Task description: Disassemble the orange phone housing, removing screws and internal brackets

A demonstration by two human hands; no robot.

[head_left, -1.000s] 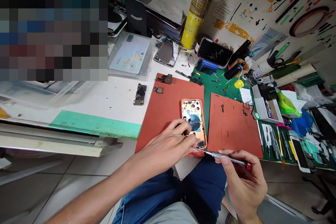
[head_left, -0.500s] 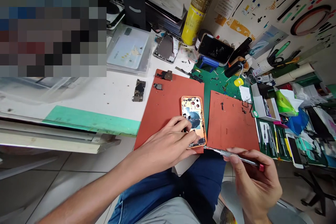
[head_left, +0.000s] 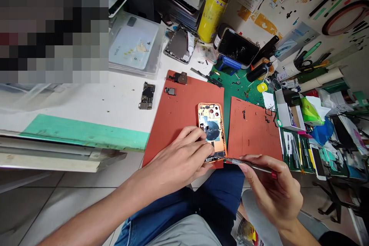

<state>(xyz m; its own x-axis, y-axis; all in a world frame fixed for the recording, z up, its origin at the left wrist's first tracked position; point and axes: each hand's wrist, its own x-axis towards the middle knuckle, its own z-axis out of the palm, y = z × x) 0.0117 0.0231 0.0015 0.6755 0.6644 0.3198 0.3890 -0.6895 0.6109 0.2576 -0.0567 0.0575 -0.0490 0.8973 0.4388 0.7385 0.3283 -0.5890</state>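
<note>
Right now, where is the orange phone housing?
Right of centre in the head view, the phone housing lies on the left red mat, its lower left under the left hand.

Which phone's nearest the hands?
The orange phone shell, inside exposed, under the left hand and by the tool in the right hand. Farther off: the dark-screened phone on the blue stand, the vivo phone, the white-framed phone.

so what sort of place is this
Most likely a phone repair bench: there's an opened phone shell, a loose circuit board and a row of slim tools.
</note>
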